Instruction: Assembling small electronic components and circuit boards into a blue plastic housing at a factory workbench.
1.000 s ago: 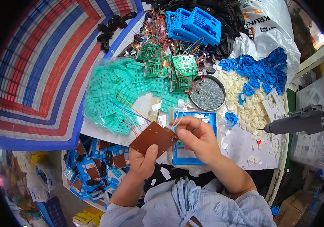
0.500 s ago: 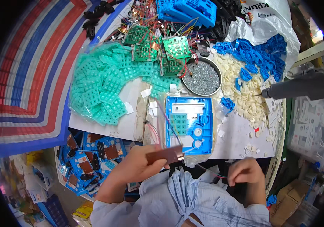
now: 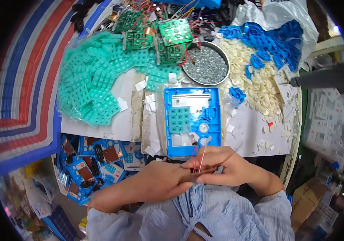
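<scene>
Over the near edge of the table my two hands meet, both closed. My left hand (image 3: 166, 180) grips one end of a brown circuit board (image 3: 209, 172), which is now seen nearly edge-on and mostly hidden by fingers. From the right, my right hand (image 3: 228, 164) pinches the board's other side. Thin red and white wires (image 3: 196, 157) rise between the hands toward a blue plastic housing (image 3: 216, 128). That housing lies inside-up just beyond the hands, with a teal rubber keypad (image 3: 179, 120) and a round white piece (image 3: 203, 127) seated in it.
Teal keypads (image 3: 95, 76) heap at left, wired green circuit boards (image 3: 175, 31) at the back. A round tin of screws (image 3: 227, 66) stands beside cream plastic pieces (image 3: 244, 60) and blue parts (image 3: 274, 44). A dark power screwdriver (image 3: 326, 79) juts in at right. Blue assemblies (image 3: 85, 172) fill a lower-left bin.
My right hand has come in from the right to meet the left at the board. The board has tilted from showing its face to nearly edge-on. The whole view has shifted slightly.
</scene>
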`<control>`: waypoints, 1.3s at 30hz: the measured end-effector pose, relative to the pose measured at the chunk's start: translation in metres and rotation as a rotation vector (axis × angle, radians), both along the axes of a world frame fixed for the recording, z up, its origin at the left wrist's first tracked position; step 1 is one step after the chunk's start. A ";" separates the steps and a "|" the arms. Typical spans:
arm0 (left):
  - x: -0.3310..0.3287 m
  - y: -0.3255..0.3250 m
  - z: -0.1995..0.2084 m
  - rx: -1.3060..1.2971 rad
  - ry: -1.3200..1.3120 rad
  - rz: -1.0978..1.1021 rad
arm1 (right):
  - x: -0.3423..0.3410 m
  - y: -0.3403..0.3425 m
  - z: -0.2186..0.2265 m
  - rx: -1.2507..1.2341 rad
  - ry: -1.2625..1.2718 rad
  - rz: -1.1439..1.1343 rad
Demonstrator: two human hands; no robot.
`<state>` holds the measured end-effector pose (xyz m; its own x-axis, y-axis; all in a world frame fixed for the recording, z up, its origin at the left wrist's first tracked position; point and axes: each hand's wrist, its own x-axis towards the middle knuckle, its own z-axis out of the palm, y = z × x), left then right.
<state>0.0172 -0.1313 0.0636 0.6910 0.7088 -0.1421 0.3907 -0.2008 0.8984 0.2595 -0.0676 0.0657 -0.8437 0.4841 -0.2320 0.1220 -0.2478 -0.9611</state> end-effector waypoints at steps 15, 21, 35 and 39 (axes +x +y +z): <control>0.006 -0.042 -0.039 -0.698 -0.717 0.548 | -0.033 0.083 -0.044 0.169 -0.250 -0.088; 0.002 -0.044 -0.040 -0.675 -0.676 0.513 | -0.051 0.088 -0.026 0.622 -0.442 0.012; -0.013 0.014 -0.008 0.446 0.470 0.331 | -0.061 0.092 -0.021 0.943 -0.505 0.136; -0.006 0.017 -0.027 0.652 0.562 0.150 | -0.063 0.089 -0.012 1.034 -0.630 0.082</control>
<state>0.0110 -0.1145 0.0363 0.5335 0.8452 0.0318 0.8047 -0.5188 0.2888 0.1965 0.0212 0.0533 -0.7588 0.6342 -0.1485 0.6191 0.6314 -0.4671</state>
